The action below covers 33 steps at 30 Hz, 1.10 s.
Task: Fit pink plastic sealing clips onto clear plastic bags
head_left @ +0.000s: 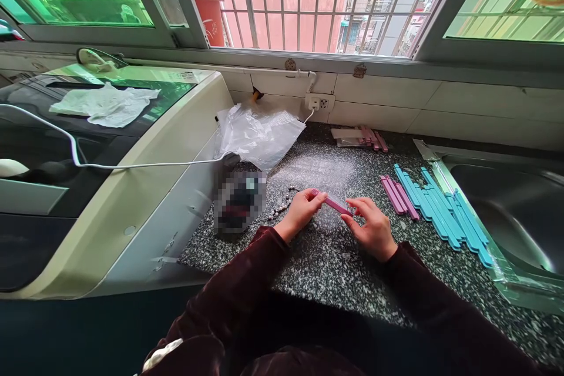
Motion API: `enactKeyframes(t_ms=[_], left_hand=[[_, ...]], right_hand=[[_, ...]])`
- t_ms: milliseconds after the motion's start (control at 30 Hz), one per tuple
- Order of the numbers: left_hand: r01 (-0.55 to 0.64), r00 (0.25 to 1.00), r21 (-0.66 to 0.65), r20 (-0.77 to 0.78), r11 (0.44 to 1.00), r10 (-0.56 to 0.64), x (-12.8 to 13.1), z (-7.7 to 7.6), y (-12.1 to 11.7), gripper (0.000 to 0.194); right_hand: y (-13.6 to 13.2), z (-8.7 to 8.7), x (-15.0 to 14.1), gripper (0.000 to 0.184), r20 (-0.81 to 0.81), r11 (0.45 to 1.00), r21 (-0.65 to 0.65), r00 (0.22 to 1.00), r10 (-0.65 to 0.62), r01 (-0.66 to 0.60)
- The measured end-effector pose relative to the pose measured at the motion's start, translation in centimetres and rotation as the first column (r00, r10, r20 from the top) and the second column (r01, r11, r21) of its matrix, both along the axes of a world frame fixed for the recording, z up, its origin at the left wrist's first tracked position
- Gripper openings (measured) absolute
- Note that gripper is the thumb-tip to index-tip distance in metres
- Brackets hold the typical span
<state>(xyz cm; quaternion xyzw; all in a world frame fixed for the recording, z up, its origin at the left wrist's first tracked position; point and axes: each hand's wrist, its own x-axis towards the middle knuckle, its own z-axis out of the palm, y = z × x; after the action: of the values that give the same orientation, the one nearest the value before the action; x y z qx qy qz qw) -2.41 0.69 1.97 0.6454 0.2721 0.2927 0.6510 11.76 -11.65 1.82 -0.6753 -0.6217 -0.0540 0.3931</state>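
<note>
A slim pink bag clip is held level above the counter, slanting down to the right. My left hand pinches its left end between thumb and fingers. At the other end, the thumb and fingertips of my right hand close on the tip. To the right of my right hand lie several more pink bag clips side by side. Beyond them is a spread of light blue bag clips, some overlapping, close to the sink.
A metal sink borders the counter on the right. At the back are a clear plastic bag and more pink pieces. A blurred dark object and a bead string lie left, beside a large white machine crossed by a white cable.
</note>
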Motion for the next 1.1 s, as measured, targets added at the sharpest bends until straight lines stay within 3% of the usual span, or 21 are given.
enactKeyframes(t_ms=[167, 267, 467, 733, 1100], left_hand=[[0.088, 0.996, 0.187, -0.014, 0.979, -0.087, -0.3, 0.8, -0.4, 0.034], [0.123, 0.992, 0.277, -0.029, 0.953, -0.119, -0.3, 0.8, -0.4, 0.03], [0.089, 0.996, 0.494, -0.062, 0.865, -0.067, -0.6, 0.8, 0.0, 0.023], [0.011, 0.995, 0.653, -0.081, 0.757, 0.055, -1.0, 1.1, 0.5, 0.018], [0.001, 0.997, 0.573, -0.066, 0.819, 0.046, -0.6, 0.9, 0.5, 0.03]], right_hand=[[0.2, 0.2, 0.6, 0.042, -0.41, 0.979, -0.157, 0.91, 0.055, -0.13], [0.3, 0.4, 0.6, 0.036, -0.51, 0.945, -0.243, 0.858, 0.066, -0.217], [0.3, 0.6, 0.3, 0.025, -0.465, 0.96, -0.207, 0.883, 0.072, -0.187], [0.4, 0.2, 0.1, 0.023, -0.449, 0.969, -0.174, 0.89, 0.079, -0.174], [0.3, 0.5, -0.1, 0.025, -0.435, 0.971, -0.176, 0.898, 0.072, -0.164]])
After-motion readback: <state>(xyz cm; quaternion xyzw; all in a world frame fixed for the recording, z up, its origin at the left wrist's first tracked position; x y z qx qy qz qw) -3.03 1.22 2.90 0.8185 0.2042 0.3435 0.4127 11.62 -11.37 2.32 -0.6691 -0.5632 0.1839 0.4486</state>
